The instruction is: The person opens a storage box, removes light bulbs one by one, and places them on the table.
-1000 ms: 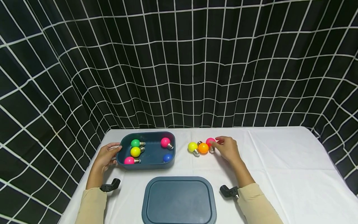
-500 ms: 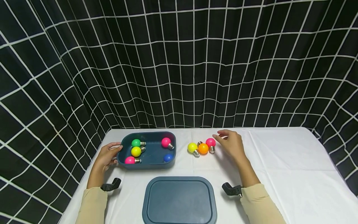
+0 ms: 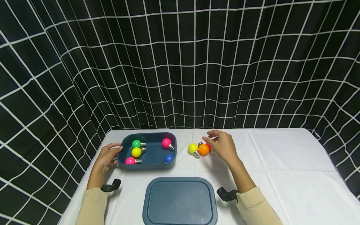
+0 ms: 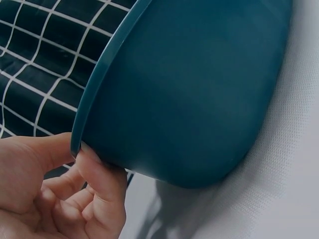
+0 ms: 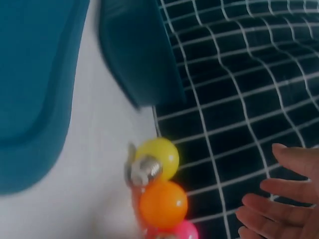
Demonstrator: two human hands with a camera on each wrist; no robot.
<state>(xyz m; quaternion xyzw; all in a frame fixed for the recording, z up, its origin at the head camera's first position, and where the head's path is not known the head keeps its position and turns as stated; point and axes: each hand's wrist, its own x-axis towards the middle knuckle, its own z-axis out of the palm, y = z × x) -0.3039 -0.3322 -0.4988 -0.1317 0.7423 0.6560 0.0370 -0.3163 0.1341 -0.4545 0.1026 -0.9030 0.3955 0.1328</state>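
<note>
While left hand [image 3: 105, 157] pinches box [image 3: 147, 167] by rim, right hand [image 3: 222, 146] has shifted left, partly hiding pink bulb [image 3: 208, 145]. Right fingers apart, empty; orange bulb [image 3: 203, 149] near fingertips. Likely repositioning, no bulb gripped.

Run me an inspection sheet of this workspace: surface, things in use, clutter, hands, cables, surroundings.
Surface: white cloth, lightly creased.
Things in use: blue-grey container holding a green bulb, yellow bulb, blue bulb and two pink bulbs; loose yellow bulb, orange bulb and loose pink bulb clustered on the cloth; lid lying flat.
Clutter: nothing seen.
Left hand: pinches the container's rim.
Right hand: holds nothing, partly hiding the loose pink bulb in the head view.
Cables: nothing seen.
Surroundings: black backdrop with white grid.
</note>
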